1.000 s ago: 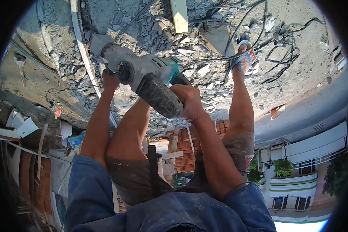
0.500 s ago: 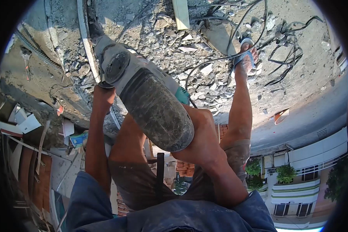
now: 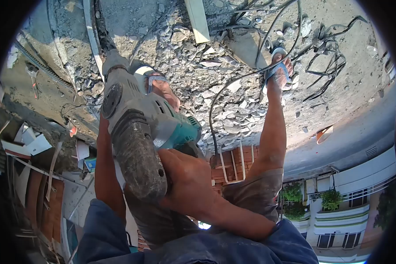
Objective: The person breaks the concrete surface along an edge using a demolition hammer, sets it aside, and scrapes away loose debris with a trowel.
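Note:
A dusty grey-and-teal demolition hammer (image 3: 136,127) slants across the middle, its chuck end pointing away from me at upper left. Its dark bit (image 3: 103,35) reaches the broken ground beside a pale strip (image 3: 92,37). My right hand (image 3: 185,174) is wrapped round the rear handle, below the teal housing. On the far side of the tool, my left hand (image 3: 104,125) is mostly hidden by the hammer body; a half second ago it was closed on the side handle there. A black power cord (image 3: 212,119) runs from near the handle over the rubble.
Broken concrete rubble (image 3: 189,66) covers the ground between my flip-flop feet. A pale board (image 3: 197,22) and tangled black cables (image 3: 328,66) lie on it. At left are a ribbed hose (image 3: 44,59), a small tool (image 3: 33,79) and scrap boards (image 3: 35,176).
The hammer's rear end has swung left and toward me, and my right hand has moved with it. My left foot now shows beside the tool; my left hand is now mostly hidden.

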`<state>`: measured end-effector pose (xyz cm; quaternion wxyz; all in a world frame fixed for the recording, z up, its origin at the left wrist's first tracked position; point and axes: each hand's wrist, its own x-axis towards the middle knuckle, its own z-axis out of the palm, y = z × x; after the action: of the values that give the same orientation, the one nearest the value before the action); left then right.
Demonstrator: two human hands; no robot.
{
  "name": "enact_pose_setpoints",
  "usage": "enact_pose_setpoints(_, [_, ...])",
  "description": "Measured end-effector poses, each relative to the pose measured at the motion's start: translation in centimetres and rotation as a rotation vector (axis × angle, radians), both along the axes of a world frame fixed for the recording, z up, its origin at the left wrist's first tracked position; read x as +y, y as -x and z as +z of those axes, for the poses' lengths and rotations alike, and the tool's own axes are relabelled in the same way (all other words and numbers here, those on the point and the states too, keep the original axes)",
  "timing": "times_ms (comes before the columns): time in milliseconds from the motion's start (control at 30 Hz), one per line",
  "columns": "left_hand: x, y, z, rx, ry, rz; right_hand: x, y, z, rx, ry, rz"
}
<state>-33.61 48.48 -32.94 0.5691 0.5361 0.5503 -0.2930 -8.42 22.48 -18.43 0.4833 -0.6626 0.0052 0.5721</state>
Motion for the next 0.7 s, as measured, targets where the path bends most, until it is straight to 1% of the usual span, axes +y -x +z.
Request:
enact_pose_setpoints(67, [1.4, -1.7, 0.8, -0.030, 0.104, 0.055, 1.7, 0.0, 0.3, 0.064, 0.031, 0.003])
enact_pose_setpoints(167, [3.3, -3.2, 1.1, -0.043, 0.224, 0.102, 4.8, 0.5, -0.1, 0.075, 0.056, 0.052])
enact_pose_setpoints(233, [4.7, -3.9, 0.9, -0.062, 0.276, 0.105, 6.3, 0.4, -0.6, 0.077, 0.057, 0.023])
enact_pose_setpoints(300, [5.7, -4.6, 1.3, -0.078, 0.288, 0.088, 7.5, 0.3, -0.3, 0.129, 0.049, 0.042])
enact_pose_setpoints(333, [6.2, -4.8, 1.7, -0.074, 0.287, 0.067, 7.8, 0.9, -0.3, 0.093, 0.000, 0.013])
enact_pose_setpoints(400, [7.2, -5.3, 1.1, -0.088, 0.268, 0.008, 7.9, 2.1, -0.2, 0.102, 0.004, -0.014])
enact_pose_setpoints(467, [7.9, -5.1, -0.6, -0.110, 0.172, -0.144, 6.9, 2.9, -1.1, 0.070, -0.049, -0.073])
enact_pose_setpoints(533, [7.6, -4.6, -3.0, -0.128, -0.020, -0.418, 5.0, 5.0, -3.1, 0.035, -0.055, -0.189])
enact_pose_setpoints(567, [7.2, -4.5, -3.9, -0.045, -0.106, -0.577, 3.9, 4.5, -4.2, 0.044, -0.025, -0.270])
enact_pose_setpoints(633, [5.0, -7.1, -5.4, 0.411, -0.113, -0.917, 0.7, 3.6, -7.7, 0.078, 0.061, -0.382])
enact_pose_setpoints(667, [3.2, -5.7, -5.5, 0.145, -0.216, -0.891, 0.0, 2.7, -8.4, 0.019, -0.001, -0.250])
enact_pose_setpoints(700, [2.9, -4.7, -6.3, 0.015, -0.288, -0.825, -0.6, 1.9, -8.7, -0.051, -0.059, -0.121])
